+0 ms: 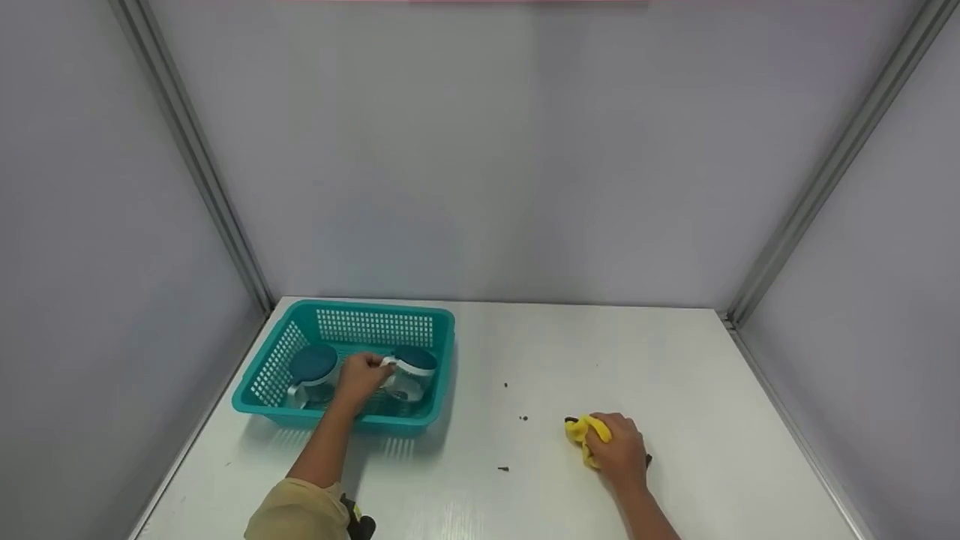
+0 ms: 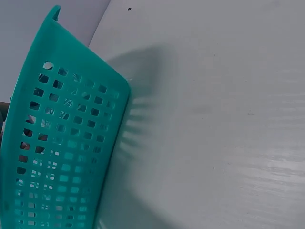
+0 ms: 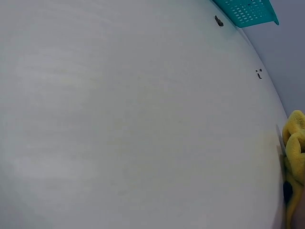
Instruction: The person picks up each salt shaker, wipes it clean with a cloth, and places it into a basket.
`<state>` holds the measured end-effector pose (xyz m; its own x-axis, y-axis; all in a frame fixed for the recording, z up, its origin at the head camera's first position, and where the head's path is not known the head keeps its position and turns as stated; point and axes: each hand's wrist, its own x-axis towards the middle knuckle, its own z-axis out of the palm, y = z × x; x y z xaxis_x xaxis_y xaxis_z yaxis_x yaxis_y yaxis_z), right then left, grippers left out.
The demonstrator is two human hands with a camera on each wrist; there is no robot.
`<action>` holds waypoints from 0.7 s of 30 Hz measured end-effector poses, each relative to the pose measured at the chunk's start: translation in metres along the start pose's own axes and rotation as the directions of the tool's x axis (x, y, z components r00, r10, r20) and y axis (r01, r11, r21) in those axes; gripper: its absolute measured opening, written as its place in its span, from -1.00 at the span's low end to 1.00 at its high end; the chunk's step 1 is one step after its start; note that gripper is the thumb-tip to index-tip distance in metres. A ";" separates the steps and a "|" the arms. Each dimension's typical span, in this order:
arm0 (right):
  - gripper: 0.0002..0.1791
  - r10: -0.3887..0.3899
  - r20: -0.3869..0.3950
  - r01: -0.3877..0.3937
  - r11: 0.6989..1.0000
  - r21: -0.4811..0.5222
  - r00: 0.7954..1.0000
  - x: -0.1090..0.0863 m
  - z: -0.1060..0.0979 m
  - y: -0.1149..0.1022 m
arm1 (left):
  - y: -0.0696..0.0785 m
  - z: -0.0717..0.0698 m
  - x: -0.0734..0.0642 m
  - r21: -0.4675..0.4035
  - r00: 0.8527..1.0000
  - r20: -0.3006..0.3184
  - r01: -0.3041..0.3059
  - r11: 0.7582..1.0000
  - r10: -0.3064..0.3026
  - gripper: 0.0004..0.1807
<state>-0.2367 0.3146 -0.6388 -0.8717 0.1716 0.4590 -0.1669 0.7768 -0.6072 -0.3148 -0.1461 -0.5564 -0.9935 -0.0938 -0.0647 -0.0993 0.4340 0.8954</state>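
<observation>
In the head view, a teal plastic basket (image 1: 439, 360) holds two clear jars with dark blue lids and white handles. My left hand (image 1: 361, 375) reaches over the basket's near side and pinches the white handle of the right jar (image 1: 409, 379). The other jar (image 1: 311, 371) leans at the left inside the basket. On the right of the table my right hand (image 1: 619, 450) grips a bunched yellow cloth (image 1: 587, 433). The right wrist view shows part of that cloth (image 3: 295, 143) at its edge. Basket mesh mostly hides my left fingers in the left wrist view.
Several small dark crumbs, among them one dark bit (image 1: 503, 469), lie on the white table (image 1: 480, 502) between the basket and the cloth. Grey wall panels (image 1: 495, 165) enclose the table at the back and both sides.
</observation>
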 end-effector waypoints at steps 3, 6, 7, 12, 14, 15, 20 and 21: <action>-0.79 0.001 -0.004 -0.001 1.000 0.003 1.000 -0.003 0.001 0.000 | 0.000 -0.001 -0.002 0.047 0.999 -0.020 -0.028 0.998 0.029 -0.75; -0.79 0.008 -0.002 -0.008 1.000 -0.009 1.000 -0.005 0.001 -0.001 | 0.000 0.000 -0.005 0.091 0.998 -0.034 -0.048 0.995 0.051 -0.79; -0.79 0.009 -0.002 -0.009 1.000 -0.012 1.000 -0.006 0.001 -0.001 | -0.001 0.000 -0.006 0.109 0.998 -0.033 -0.057 0.992 0.061 -0.74; -0.79 0.001 -0.013 -0.001 0.999 -0.033 1.000 -0.008 0.002 -0.003 | -0.001 0.000 -0.010 0.263 0.996 0.002 -0.082 0.961 0.084 -0.59; -0.79 -0.010 -0.013 0.010 0.998 -0.055 1.000 -0.008 0.003 -0.005 | 0.000 -0.001 -0.011 0.317 0.997 0.014 -0.074 0.946 0.074 -0.56; -0.79 -0.019 -0.015 0.018 0.997 -0.071 1.000 -0.008 0.004 -0.005 | 0.001 -0.002 -0.012 0.336 0.998 0.020 -0.067 0.939 0.064 -0.53; -0.77 -0.074 -0.019 0.069 0.981 -0.183 0.997 -0.001 0.005 -0.009 | 0.007 -0.003 -0.011 0.432 0.998 0.062 -0.033 0.901 0.006 -0.50; -0.75 -0.088 -0.020 0.082 0.974 -0.209 0.996 0.002 0.004 -0.010 | 0.008 -0.003 -0.011 0.443 0.997 0.071 -0.029 0.896 -0.003 -0.51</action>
<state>-0.2382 0.3048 -0.6347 -0.8442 0.1142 0.5238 -0.1382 0.8977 -0.4185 -0.3049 -0.1443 -0.5473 -0.9947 -0.0310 -0.0982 -0.0847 0.7889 0.6087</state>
